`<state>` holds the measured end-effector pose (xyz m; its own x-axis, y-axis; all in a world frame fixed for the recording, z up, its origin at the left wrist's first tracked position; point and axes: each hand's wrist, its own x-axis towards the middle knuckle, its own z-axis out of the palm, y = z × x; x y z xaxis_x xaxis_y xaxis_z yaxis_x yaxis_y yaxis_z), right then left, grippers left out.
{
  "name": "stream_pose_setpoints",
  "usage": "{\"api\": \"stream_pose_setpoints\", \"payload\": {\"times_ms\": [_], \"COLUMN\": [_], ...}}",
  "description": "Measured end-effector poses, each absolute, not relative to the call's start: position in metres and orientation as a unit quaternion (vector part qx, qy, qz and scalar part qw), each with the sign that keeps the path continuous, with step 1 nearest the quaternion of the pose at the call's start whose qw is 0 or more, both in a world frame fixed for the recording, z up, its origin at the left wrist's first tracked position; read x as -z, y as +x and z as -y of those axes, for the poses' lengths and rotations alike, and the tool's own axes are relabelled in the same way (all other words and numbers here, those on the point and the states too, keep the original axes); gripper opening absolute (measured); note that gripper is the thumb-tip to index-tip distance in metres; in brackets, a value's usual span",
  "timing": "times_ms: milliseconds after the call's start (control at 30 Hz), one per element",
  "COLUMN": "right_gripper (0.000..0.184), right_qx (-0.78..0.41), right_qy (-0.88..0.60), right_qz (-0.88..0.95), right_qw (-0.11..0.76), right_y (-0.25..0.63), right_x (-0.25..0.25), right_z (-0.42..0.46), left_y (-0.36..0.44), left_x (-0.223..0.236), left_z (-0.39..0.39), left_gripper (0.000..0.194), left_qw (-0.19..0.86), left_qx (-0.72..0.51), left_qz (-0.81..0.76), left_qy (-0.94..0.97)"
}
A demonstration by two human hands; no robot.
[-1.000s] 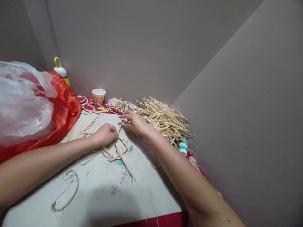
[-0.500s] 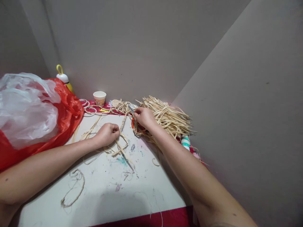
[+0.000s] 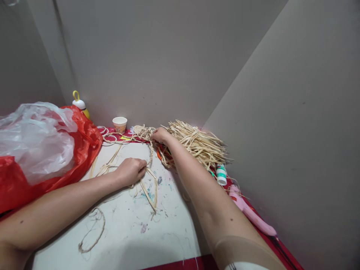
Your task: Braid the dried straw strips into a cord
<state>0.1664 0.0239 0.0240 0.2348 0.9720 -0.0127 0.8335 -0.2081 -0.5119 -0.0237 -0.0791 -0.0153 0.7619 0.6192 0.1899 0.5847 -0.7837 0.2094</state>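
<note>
My left hand [image 3: 133, 170] is closed in a pinch on a braided straw cord [image 3: 151, 154] over the white board. Loose flat straw strands [image 3: 149, 197] stick out below its fingers towards me. From that hand the braid runs up to the back edge of the board. There my right hand [image 3: 159, 135] reaches in with bent, closed fingers, right at the braid and beside a heap of coiled braid [image 3: 143, 131]. What lies between its fingertips is hidden. A large bundle of dry straw [image 3: 199, 144] lies just right of this hand.
A red and white plastic bag [image 3: 87, 131] bulges at left, with a yellow-topped bottle [image 3: 80, 105] behind it. A paper cup [image 3: 120, 125] stands near the wall. At right are a white-and-green roll [image 3: 221, 175] and a pink glue gun [image 3: 253, 213]. A cord loop [image 3: 102, 228] lies in front.
The grey blade-like tool seen at my right fingertips is out of sight. That hand has shifted slightly left, and the braid now bends towards it. The view has turned, showing the pink glue gun.
</note>
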Motion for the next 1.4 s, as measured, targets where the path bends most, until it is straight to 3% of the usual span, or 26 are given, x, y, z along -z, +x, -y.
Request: {"api": "stream_pose_setpoints", "payload": {"times_ms": [300, 433, 567, 633, 767, 1033, 1400], "right_gripper": [0.011, 0.01, 0.011, 0.014, 0.017, 0.02, 0.038], "right_qx": [-0.302, -0.314, -0.384, -0.411, -0.407, -0.429, -0.48], "right_qy": [-0.701, -0.664, -0.555, -0.488, -0.43, -0.386, -0.372], "right_qz": [0.606, 0.598, 0.543, 0.513, 0.494, 0.492, 0.518], "right_qw": [0.223, 0.321, 0.499, 0.574, 0.636, 0.651, 0.602], "right_y": [0.18, 0.185, 0.199, 0.207, 0.217, 0.193, 0.173], "right_x": [-0.027, -0.042, -0.077, -0.094, -0.112, -0.113, -0.097], "right_z": [0.009, 0.027, 0.057, 0.074, 0.104, 0.121, 0.128], "left_y": [-0.025, -0.023, -0.02, -0.02, -0.019, -0.006, 0.028], "left_x": [0.013, 0.009, 0.002, -0.004, -0.024, -0.101, -0.124], "left_z": [0.08, 0.08, 0.074, 0.07, 0.067, 0.089, 0.093], "left_gripper": [0.023, 0.021, 0.018, 0.017, 0.013, 0.01, 0.014], "left_qw": [0.08, 0.208, 0.356, 0.39, 0.42, 0.664, 0.732], "left_qx": [-0.173, -0.241, -0.293, -0.316, -0.367, -0.356, -0.349], "left_qz": [-0.286, -0.326, -0.349, -0.348, -0.315, -0.262, -0.327], "left_qy": [0.939, 0.89, 0.816, 0.792, 0.768, 0.603, 0.485]}}
